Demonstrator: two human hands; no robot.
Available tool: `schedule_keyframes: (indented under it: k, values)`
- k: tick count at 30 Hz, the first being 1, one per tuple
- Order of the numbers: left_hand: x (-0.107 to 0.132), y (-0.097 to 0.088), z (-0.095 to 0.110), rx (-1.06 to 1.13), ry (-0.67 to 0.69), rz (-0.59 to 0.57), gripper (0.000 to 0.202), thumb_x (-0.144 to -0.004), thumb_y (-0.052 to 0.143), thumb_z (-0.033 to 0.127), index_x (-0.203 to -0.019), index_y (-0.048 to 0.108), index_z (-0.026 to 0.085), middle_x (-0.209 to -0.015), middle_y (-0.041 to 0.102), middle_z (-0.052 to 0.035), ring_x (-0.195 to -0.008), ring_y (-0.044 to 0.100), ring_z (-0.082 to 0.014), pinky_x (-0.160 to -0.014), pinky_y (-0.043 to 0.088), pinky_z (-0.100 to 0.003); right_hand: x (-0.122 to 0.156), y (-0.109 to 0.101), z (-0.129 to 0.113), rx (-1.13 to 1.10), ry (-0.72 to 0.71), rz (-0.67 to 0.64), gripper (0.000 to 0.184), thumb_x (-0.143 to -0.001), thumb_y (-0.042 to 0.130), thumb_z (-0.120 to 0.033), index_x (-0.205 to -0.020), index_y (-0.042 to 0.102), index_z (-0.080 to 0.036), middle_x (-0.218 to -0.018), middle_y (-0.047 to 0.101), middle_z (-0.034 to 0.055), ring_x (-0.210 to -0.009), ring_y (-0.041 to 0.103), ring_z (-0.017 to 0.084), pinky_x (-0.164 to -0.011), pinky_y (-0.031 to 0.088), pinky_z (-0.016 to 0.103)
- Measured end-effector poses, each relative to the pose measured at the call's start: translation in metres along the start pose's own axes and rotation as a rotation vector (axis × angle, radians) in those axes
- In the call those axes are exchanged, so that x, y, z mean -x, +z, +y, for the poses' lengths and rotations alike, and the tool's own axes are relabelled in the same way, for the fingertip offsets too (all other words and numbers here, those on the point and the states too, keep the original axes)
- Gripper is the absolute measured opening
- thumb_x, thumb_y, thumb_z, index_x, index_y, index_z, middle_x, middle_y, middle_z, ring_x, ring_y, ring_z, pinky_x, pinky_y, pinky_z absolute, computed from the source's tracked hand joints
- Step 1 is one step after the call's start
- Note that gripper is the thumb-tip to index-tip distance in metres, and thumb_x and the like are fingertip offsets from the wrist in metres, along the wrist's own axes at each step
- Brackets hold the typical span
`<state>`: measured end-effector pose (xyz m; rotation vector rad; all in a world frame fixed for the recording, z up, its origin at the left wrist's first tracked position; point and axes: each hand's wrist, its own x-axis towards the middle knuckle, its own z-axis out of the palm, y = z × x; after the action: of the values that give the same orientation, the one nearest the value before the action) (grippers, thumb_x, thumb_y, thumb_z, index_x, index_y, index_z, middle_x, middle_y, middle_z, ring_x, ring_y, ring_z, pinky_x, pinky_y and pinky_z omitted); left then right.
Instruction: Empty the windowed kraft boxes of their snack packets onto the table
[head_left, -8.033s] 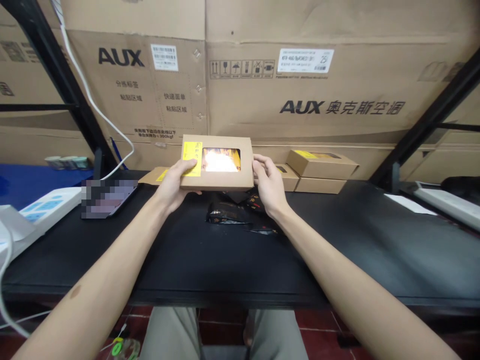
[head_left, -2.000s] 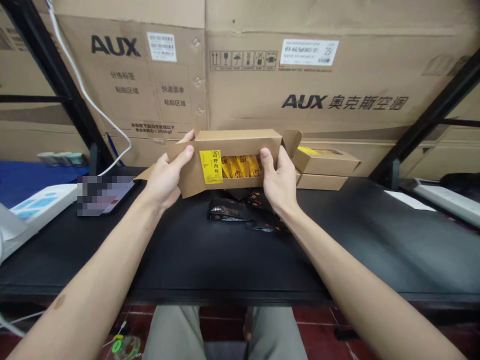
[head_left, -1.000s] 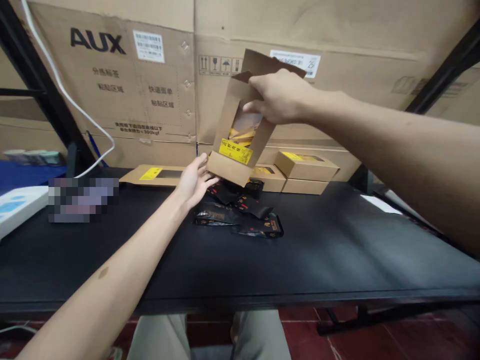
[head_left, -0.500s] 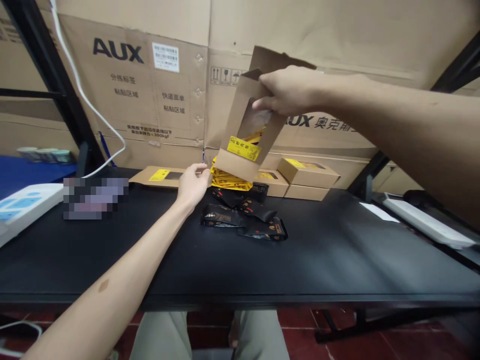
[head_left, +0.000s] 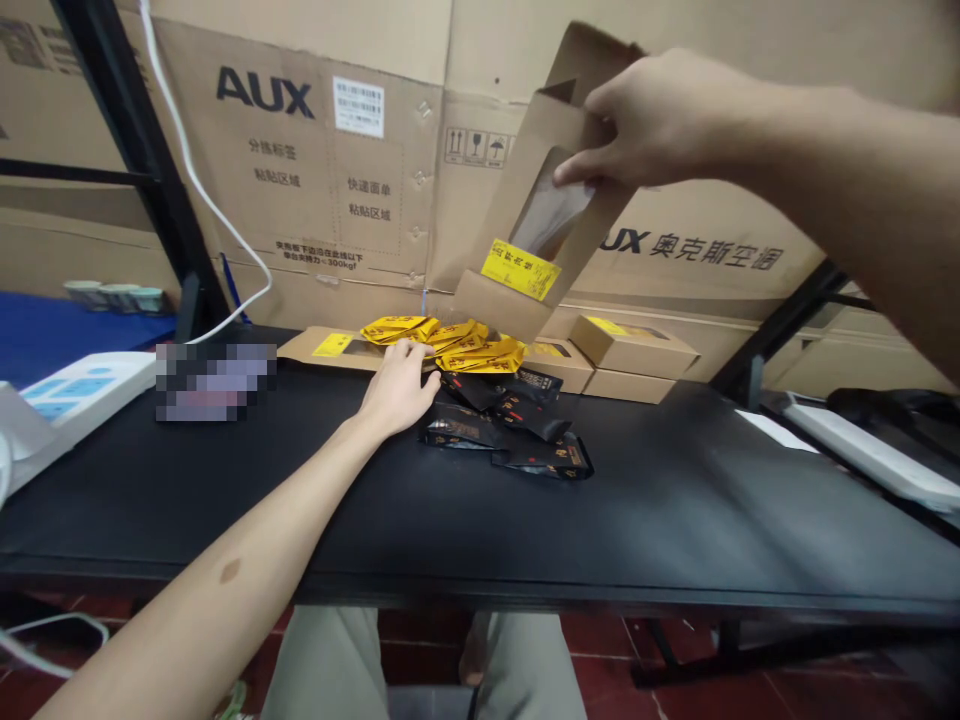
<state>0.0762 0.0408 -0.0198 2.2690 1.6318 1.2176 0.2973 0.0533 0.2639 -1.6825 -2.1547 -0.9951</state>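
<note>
My right hand (head_left: 637, 120) grips a brown cardboard box (head_left: 559, 215) near its opened top end. The box is tilted in the air, its lower end down to the left, with a clear window and a yellow label (head_left: 521, 269) on its face. Beneath it, several yellow packets (head_left: 480, 350) lie in a loose pile. My left hand (head_left: 401, 385) rests at the near side of this pile, thumb apart and fingers reaching toward the packets; the fingertips are partly hidden. Several black packets (head_left: 517, 425) lie on the table just to its right.
Closed window boxes (head_left: 634, 350) stand at the back right of the black table (head_left: 480, 540). A flatter brown box (head_left: 300, 345) lies behind my left hand. Power strips (head_left: 97, 400) are at both sides. Large AUX cartons (head_left: 315, 180) form the back wall.
The box in my right hand has risen and moved right, and the yellow packets now lie spread out below it. My left hand has shifted slightly right and lower, with its fingers more stretched.
</note>
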Motion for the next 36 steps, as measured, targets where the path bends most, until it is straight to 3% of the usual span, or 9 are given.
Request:
schedule_keyframes:
  k: [3, 5, 9, 11, 14, 20, 30, 33, 36]
  values:
    - [0.0, 0.001, -0.002, -0.041, -0.002, -0.018, 0.04, -0.094, 0.057, 0.03, -0.13, 0.062, 0.015, -0.129, 0.061, -0.0158, -0.132, 0.054, -0.0339, -0.117, 0.043, -0.053, 0.003, -0.006, 0.003, 0.019, -0.004, 0.063, 0.05, -0.088, 0.067, -0.054, -0.064, 0.042, -0.018, -0.113, 0.076, 0.0138, -0.127, 0.064, 0.045, -0.099, 0.05, 0.061]
    - [0.0, 0.001, -0.001, -0.058, -0.003, -0.032, 0.041, -0.095, 0.056, 0.031, -0.131, 0.062, 0.013, -0.13, 0.061, -0.0167, -0.133, 0.054, -0.0344, -0.117, 0.044, -0.053, 0.008, -0.005, 0.002, 0.013, -0.024, 0.083, 0.046, -0.088, 0.07, -0.052, -0.068, 0.049, -0.015, -0.113, 0.076, 0.0166, -0.124, 0.066, 0.044, -0.098, 0.052, 0.06]
    - [0.001, 0.001, 0.001, -0.08, -0.002, -0.062, 0.04, -0.095, 0.055, 0.031, -0.129, 0.063, 0.011, -0.129, 0.061, -0.0182, -0.132, 0.054, -0.0343, -0.117, 0.044, -0.051, 0.022, 0.008, -0.004, -0.023, 0.008, 0.112, 0.041, -0.091, 0.073, -0.049, -0.103, 0.07, -0.009, -0.123, 0.073, 0.0209, -0.125, 0.066, 0.043, -0.099, 0.055, 0.06]
    - [0.002, 0.001, 0.002, -0.089, -0.001, -0.071, 0.038, -0.096, 0.055, 0.031, -0.127, 0.064, 0.012, -0.129, 0.062, -0.0178, -0.131, 0.055, -0.0334, -0.116, 0.045, -0.05, 0.029, 0.015, -0.007, -0.046, 0.033, 0.118, 0.04, -0.094, 0.073, -0.043, -0.114, 0.07, -0.009, -0.127, 0.072, 0.0234, -0.125, 0.066, 0.044, -0.099, 0.056, 0.061]
    - [0.002, 0.002, 0.001, -0.101, 0.002, -0.087, 0.036, -0.095, 0.056, 0.032, -0.125, 0.064, 0.014, -0.129, 0.063, -0.0165, -0.13, 0.057, -0.0325, -0.115, 0.046, -0.049, 0.035, 0.025, -0.009, -0.074, 0.078, 0.083, 0.035, -0.096, 0.072, -0.039, -0.118, 0.067, -0.012, -0.129, 0.072, 0.0235, -0.127, 0.066, 0.041, -0.098, 0.056, 0.06]
    - [0.002, 0.003, -0.002, -0.099, 0.012, -0.119, 0.034, -0.094, 0.057, 0.033, -0.122, 0.065, 0.015, -0.128, 0.065, -0.018, -0.128, 0.059, -0.0347, -0.113, 0.046, -0.052, 0.033, 0.034, -0.007, -0.1, 0.174, 0.11, 0.038, -0.099, 0.058, -0.046, -0.116, 0.062, -0.013, -0.142, 0.067, 0.0156, -0.133, 0.062, 0.034, -0.095, 0.051, 0.053]
    - [0.002, 0.002, 0.001, -0.003, -0.01, -0.119, 0.028, -0.09, 0.061, 0.031, -0.113, 0.067, 0.015, -0.126, 0.066, -0.0193, -0.131, 0.058, -0.0371, -0.115, 0.043, -0.056, 0.038, 0.021, -0.007, -0.168, 0.257, 0.224, 0.054, -0.102, 0.05, -0.048, -0.138, 0.05, -0.008, -0.144, 0.063, 0.0228, -0.136, 0.058, 0.04, -0.099, 0.047, 0.059]
    - [0.002, 0.001, 0.003, 0.077, -0.035, -0.097, 0.024, -0.088, 0.064, 0.028, -0.108, 0.067, 0.016, -0.125, 0.068, -0.019, -0.133, 0.058, -0.0378, -0.117, 0.041, -0.058, 0.039, 0.018, -0.003, -0.228, 0.285, 0.257, 0.062, -0.101, 0.042, -0.056, -0.136, 0.051, -0.006, -0.144, 0.063, 0.0218, -0.137, 0.056, 0.039, -0.102, 0.045, 0.056]
    - [-0.001, -0.003, 0.009, 0.202, -0.065, -0.049, 0.03, -0.088, 0.068, 0.031, -0.114, 0.065, 0.017, -0.13, 0.069, -0.0184, -0.135, 0.058, -0.0359, -0.119, 0.04, -0.057, 0.043, 0.024, -0.007, -0.361, 0.295, 0.294, 0.061, -0.099, 0.047, -0.056, -0.136, 0.054, -0.008, -0.145, 0.063, 0.0189, -0.138, 0.056, 0.035, -0.107, 0.044, 0.051]
